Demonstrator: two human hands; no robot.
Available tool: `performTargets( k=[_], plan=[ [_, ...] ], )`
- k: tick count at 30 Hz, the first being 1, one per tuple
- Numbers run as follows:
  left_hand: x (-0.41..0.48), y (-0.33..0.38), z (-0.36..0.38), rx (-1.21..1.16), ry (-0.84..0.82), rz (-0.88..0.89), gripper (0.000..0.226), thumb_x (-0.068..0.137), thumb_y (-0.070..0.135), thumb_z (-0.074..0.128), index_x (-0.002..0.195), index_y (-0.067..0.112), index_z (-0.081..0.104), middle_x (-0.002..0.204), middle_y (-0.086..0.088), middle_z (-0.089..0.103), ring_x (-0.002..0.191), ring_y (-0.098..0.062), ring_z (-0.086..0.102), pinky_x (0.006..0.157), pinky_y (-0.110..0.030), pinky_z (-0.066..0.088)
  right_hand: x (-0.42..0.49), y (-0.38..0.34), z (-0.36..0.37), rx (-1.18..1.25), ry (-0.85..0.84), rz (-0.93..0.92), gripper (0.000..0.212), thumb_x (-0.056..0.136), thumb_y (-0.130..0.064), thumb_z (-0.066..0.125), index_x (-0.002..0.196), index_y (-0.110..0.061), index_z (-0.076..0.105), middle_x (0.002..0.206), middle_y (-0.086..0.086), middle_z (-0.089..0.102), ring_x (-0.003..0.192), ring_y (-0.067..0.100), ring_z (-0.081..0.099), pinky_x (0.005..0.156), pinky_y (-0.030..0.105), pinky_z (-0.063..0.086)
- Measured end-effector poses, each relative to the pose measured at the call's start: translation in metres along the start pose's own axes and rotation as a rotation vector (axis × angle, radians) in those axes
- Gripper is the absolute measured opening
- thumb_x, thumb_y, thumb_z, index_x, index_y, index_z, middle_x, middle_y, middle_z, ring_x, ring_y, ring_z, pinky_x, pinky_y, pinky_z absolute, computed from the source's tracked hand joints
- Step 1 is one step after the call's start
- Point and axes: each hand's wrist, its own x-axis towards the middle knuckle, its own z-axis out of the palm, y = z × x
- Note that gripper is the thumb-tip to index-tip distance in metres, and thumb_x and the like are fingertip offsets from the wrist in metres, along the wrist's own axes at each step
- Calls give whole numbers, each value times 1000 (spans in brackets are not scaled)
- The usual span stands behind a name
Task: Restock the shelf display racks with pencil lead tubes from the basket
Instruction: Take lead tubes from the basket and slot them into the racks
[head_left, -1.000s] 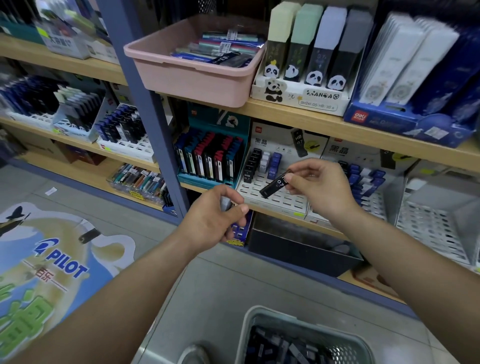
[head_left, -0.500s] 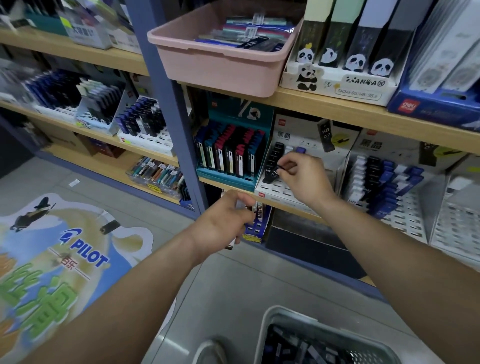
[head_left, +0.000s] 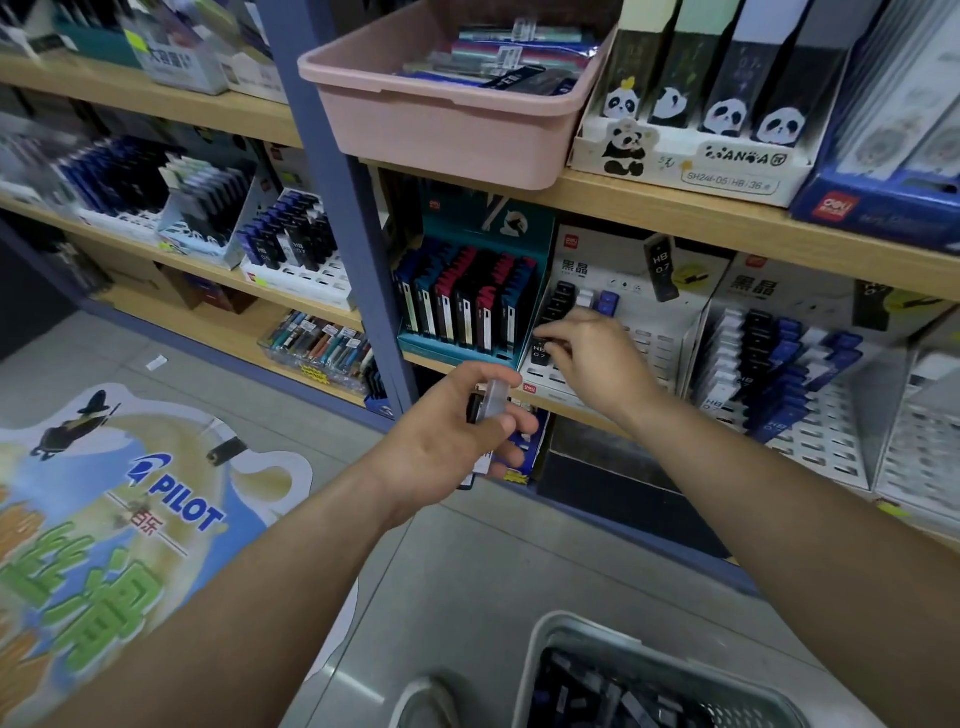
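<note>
Our right hand (head_left: 597, 358) pinches a black lead tube (head_left: 540, 351) at the left column of the white rack (head_left: 660, 348); we should seat it upright, in line with its black neighbours. Our left hand (head_left: 447, 441) curls round spare tubes (head_left: 491, 400) nearby. The basket (head_left: 550, 639) of tubes sits on the grey floor (head_left: 467, 561) beneath crowded wooden shelves (head_left: 675, 208).

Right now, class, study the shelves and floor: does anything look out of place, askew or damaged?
Two small things. The pink tub juts past the front edge of its wooden shelf. A white scrap lies loose on the floor. Nothing looks spilled or broken.
</note>
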Motion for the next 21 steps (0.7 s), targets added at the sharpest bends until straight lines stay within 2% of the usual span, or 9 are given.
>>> performTargets(
  k=[3,6,9,11,14,16,18,21],
  plan=[
    [0,1,0,-4,4,8,33,100,2,53,128,20,52,102,-6,74,76,-18,69,73,-32,59,-5,-3,-8,71,6,71,29,97,-20,60,124,-21,69,107,1,62,96,20,61,88,38,52],
    [1,0,1,16,-4,17,36,99,5,55,131,21,50,102,-3,75,79,-18,71,71,-31,58,-17,-19,-31,388,55,152,15,95,-21,64,105,-27,74,95,-8,66,87,9,64,81,30,52],
    [0,1,3,25,-37,19,40,100,7,56,136,22,46,103,0,76,81,-18,72,71,-29,55,-37,-46,-56,739,-133,157,8,93,-19,68,91,-24,73,87,0,72,82,17,69,72,32,57],
    [1,2,6,32,-70,29,43,100,9,57,139,21,43,104,0,76,82,-18,72,71,-29,54,-47,-55,-65,769,-192,116,4,89,-18,73,93,-20,72,90,3,73,82,18,70,73,32,58],
    [1,8,14,28,-111,53,44,99,9,58,140,20,43,104,-2,76,82,-18,72,73,-32,58,-51,-55,-72,765,-253,104,18,83,-16,79,99,-17,72,91,3,73,82,19,70,78,36,60],
    [1,12,19,29,-136,73,40,100,9,58,137,20,47,105,-2,76,83,-18,72,75,-32,60,-54,-50,-78,757,-287,92,18,86,-15,76,103,-17,72,88,2,72,77,16,68,80,39,59],
    [1,15,22,-6,-138,74,38,100,9,56,136,20,48,105,-4,76,82,-18,72,71,-29,59,-58,-42,-84,754,-270,117,13,92,-13,69,103,-18,74,88,2,72,77,16,67,79,38,58],
    [5,17,24,-60,-113,56,37,101,8,54,136,17,48,105,-8,76,74,-16,65,62,-26,52,-64,-33,-96,860,-168,237,13,95,-6,62,101,-11,73,89,8,68,73,15,64,73,29,57]
  ],
)
